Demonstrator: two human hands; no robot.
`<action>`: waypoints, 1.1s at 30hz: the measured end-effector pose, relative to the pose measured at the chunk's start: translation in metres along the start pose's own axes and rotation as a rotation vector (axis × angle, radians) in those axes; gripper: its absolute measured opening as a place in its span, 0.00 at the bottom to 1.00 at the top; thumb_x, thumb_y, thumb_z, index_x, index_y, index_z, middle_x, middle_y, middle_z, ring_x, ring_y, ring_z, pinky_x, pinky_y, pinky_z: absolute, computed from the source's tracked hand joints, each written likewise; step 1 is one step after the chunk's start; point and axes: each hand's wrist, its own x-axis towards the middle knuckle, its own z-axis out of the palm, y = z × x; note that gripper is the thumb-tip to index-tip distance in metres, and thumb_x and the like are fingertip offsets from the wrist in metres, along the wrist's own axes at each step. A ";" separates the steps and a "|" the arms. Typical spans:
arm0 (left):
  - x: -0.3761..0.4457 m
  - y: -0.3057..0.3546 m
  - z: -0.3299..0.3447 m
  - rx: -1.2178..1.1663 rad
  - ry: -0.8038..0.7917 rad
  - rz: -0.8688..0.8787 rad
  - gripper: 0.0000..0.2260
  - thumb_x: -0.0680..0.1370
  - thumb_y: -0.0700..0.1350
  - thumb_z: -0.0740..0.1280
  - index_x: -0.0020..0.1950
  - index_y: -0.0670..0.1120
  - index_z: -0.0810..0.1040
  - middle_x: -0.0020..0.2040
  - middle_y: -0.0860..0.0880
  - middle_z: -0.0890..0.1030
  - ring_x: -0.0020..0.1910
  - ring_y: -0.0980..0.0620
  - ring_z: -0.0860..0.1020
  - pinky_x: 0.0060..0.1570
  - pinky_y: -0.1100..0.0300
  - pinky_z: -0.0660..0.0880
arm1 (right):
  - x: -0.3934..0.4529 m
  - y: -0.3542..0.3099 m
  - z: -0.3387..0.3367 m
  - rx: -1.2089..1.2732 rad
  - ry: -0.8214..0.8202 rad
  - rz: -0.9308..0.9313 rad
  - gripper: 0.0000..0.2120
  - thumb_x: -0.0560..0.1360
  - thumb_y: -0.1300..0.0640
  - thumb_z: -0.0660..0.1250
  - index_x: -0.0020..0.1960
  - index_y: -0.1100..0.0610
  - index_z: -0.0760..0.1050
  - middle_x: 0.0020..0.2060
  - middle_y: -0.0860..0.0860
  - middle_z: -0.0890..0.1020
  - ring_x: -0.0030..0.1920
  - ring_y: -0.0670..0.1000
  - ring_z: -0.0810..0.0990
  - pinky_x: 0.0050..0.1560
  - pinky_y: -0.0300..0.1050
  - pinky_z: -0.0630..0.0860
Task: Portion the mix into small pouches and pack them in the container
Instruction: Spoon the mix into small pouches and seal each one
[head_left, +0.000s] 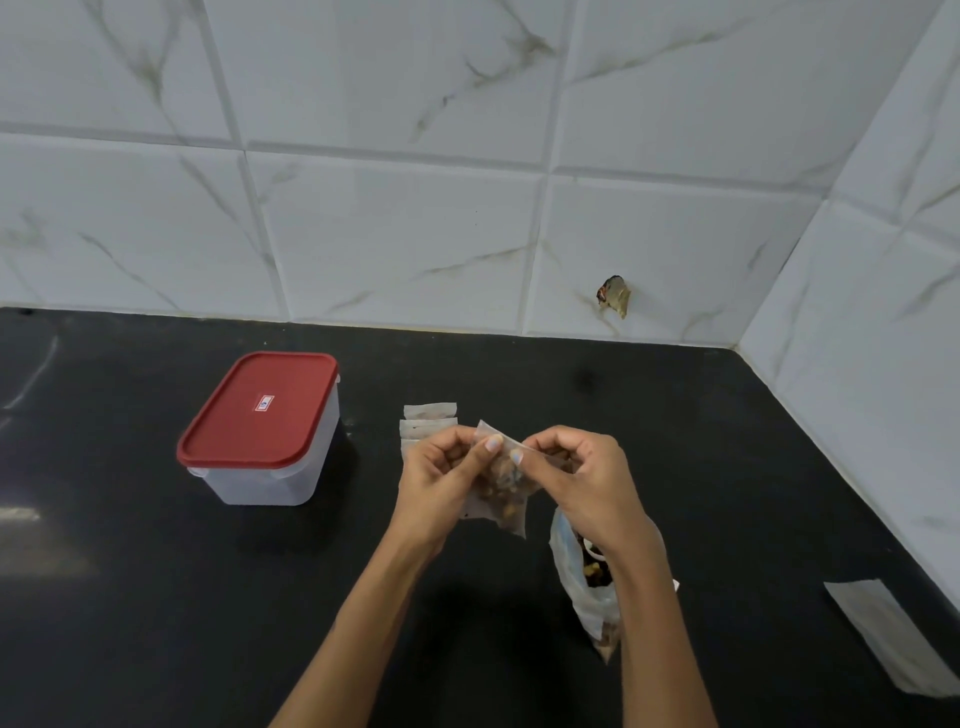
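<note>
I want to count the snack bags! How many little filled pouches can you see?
4, maybe more hidden. One pouch is pinched at its top by the left hand and right hand. Three stacked pouches lie on the counter behind the left hand, partly covered.

Both forearms reach forward, left hand (441, 475) and right hand (576, 470) raised close together, each grip pinching with curled fingers, thumbs turned inward toward one another.
</note>
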 end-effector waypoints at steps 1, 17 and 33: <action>0.000 0.001 0.000 0.001 0.000 0.002 0.07 0.72 0.45 0.69 0.42 0.42 0.81 0.38 0.47 0.83 0.40 0.51 0.82 0.43 0.57 0.80 | -0.001 0.001 -0.001 0.016 -0.006 0.005 0.02 0.73 0.58 0.72 0.41 0.56 0.82 0.35 0.51 0.84 0.38 0.50 0.83 0.42 0.47 0.81; 0.002 0.000 -0.013 0.054 0.011 -0.023 0.08 0.71 0.46 0.69 0.41 0.41 0.81 0.35 0.47 0.83 0.36 0.53 0.81 0.37 0.61 0.78 | -0.003 0.010 -0.009 -0.042 0.012 0.101 0.05 0.71 0.53 0.74 0.41 0.55 0.83 0.34 0.48 0.84 0.36 0.42 0.80 0.40 0.36 0.76; 0.000 -0.026 -0.029 -0.013 0.136 -0.148 0.07 0.78 0.44 0.64 0.50 0.41 0.75 0.41 0.43 0.83 0.41 0.47 0.82 0.47 0.49 0.79 | 0.014 0.018 0.037 0.015 0.042 0.125 0.05 0.74 0.60 0.70 0.41 0.56 0.76 0.31 0.51 0.83 0.32 0.46 0.81 0.35 0.41 0.79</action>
